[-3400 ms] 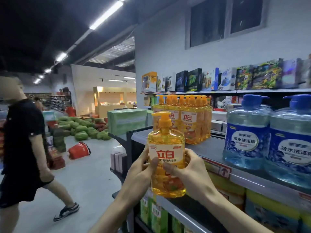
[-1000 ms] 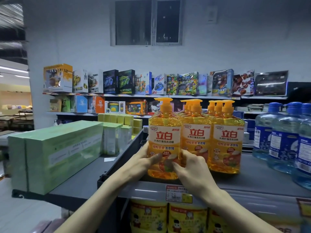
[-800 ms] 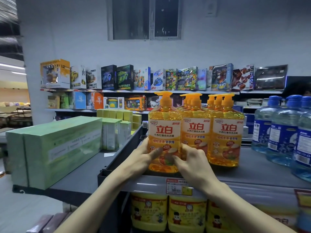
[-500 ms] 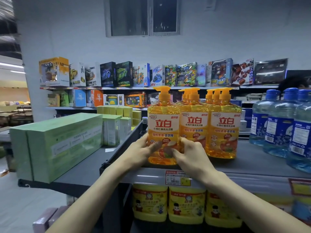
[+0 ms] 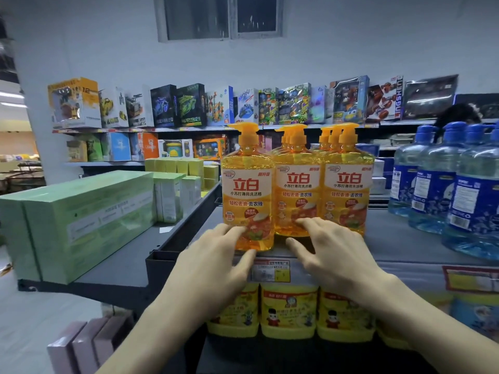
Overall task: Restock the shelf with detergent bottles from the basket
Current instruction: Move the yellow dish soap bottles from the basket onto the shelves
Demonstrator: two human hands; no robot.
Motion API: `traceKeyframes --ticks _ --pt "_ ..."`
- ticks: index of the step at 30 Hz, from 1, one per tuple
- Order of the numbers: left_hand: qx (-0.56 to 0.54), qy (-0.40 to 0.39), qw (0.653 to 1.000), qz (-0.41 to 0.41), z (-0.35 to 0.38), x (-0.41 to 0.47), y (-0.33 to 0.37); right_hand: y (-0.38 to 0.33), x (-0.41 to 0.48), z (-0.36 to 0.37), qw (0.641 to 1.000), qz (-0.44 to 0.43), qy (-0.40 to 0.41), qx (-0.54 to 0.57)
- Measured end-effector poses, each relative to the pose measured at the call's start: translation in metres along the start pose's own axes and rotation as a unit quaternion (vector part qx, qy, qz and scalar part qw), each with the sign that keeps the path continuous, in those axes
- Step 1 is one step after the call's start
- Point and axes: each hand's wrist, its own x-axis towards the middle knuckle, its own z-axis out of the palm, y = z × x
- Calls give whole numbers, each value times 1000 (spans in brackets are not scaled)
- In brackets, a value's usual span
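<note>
Bottle [image 5: 248, 195]: upright at the shelf [image 5: 399, 244] front edge.
Left hand [image 5: 216, 263]: spread, fingertips on the bottle's base.
Right hand [image 5: 332, 255]: spread, before the orange row [image 5: 321, 190].

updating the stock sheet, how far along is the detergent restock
Done: the leftmost orange detergent bottle stands upright on the shelf, beside the other orange bottles. In hand: nothing is gripped; the left hand lays straight fingers on that bottle, the right hand is spread open beside it. Left: the basket is out of view, so what remains is unknown.
</note>
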Motion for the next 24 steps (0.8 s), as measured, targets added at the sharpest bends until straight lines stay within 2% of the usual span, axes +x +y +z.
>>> traceKeyframes --ticks 6,9,14,19,24 --pt "14 -18 998 64 24 21 52 37 -13 -16 999 40 -8 -36" --pt "4 -34 997 69 39 39 78 57 -20 -28 998 50 -4 -25" --pt "20 -84 996 -6 61 63 107 95 -13 -36 996 83 4 -32" --pt "19 -88 994 -66 72 92 116 113 10 -41 993 113 -10 -36" --pt "16 -82 990 -111 88 113 119 126 29 -32 990 136 -24 44"
